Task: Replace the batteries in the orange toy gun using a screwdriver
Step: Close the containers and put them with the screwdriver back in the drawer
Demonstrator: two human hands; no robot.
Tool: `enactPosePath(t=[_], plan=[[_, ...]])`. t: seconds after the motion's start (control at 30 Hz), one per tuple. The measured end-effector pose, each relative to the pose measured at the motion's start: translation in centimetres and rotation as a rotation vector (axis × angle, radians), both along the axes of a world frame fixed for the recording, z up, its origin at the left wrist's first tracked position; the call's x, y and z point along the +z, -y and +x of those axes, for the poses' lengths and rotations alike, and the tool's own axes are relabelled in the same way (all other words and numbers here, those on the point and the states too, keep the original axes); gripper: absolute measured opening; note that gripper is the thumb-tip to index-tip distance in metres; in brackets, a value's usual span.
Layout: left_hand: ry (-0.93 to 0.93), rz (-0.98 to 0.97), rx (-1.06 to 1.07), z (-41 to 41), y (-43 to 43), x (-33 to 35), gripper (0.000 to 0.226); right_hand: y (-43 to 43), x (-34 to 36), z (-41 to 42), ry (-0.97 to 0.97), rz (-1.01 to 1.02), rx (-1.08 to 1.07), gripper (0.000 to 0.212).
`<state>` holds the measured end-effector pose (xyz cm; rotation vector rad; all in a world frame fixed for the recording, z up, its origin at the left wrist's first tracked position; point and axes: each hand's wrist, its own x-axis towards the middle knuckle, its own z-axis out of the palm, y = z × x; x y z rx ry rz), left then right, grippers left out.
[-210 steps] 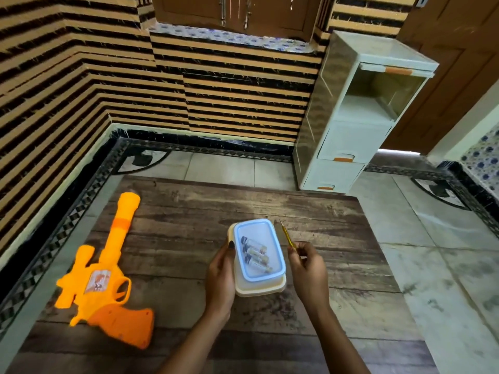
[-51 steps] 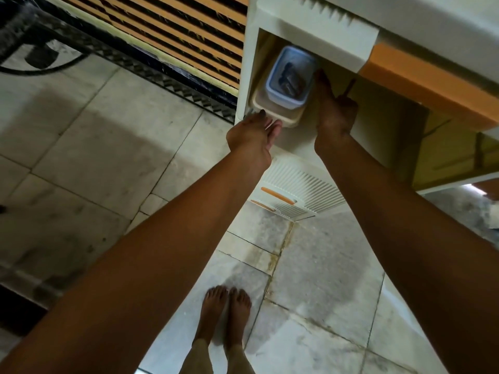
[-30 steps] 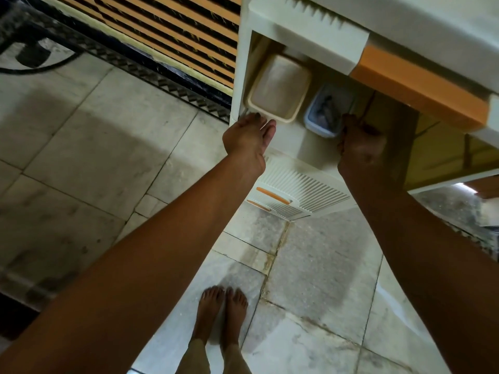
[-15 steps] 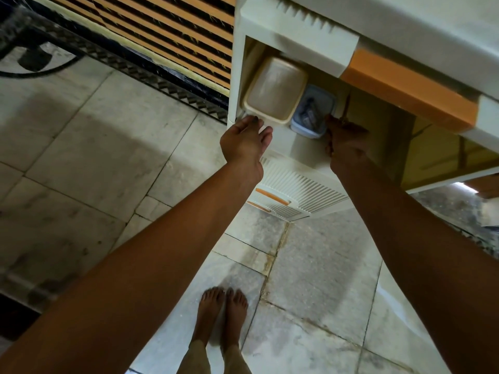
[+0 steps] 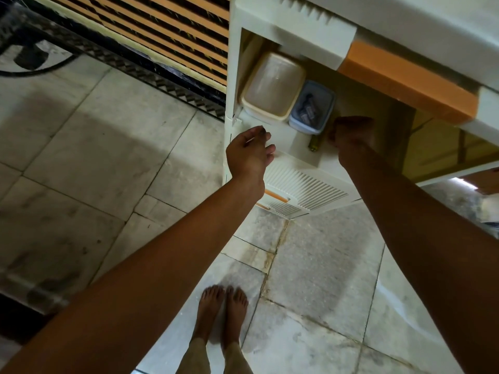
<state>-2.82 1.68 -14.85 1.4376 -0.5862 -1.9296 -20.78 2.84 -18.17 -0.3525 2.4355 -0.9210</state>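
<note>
Here, blue box (image 5: 311, 108), screwdriver (image 5: 314, 143) just beside

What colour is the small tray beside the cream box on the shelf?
Pale blue tray, seen best in the head view.

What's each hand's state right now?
Left hand: open, holding nothing.
Right hand: fingers curled beside the screwdriver; grip cannot be told.

smooth white plastic cabinet (image 5: 291, 31), translucent plastic box (image 5: 272, 87), dull veined stone floor tiles (image 5: 324, 265)
</note>
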Motion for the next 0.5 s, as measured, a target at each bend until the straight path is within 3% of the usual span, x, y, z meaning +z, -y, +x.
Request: enactPosePath(t=[0.07,0.13,0.23,0.33,0.5], plan=[[0.008,-0.018,-0.041,0.0,-0.4,-0.3,0.011,-0.2,0.5,0.1,-0.102,0.131,0.071,0.021],[-0.008,-0.008,-0.047,-0.1,-0.6,-0.3,0.011,-0.8,0.6,0.1,-0.052,0.012,0.141,0.016],[0.000,-0.009,-0.086,-0.3,-0.6,-0.6,0.010,-2.2,0.2,1.7,-0.205,-0.167,0.073,0.018],[-0.009,-0.004,-0.104,-0.4,-0.7,-0.7,0.010,-4.3,-0.9,3.3,-0.399,-0.281,0.129,0.039],[0.015,-0.025,-0.136,-0.4,-0.8,-1.1,0.014,-5.6,-2.8,2.9,-0.337,-0.284,0.300,0.053]])
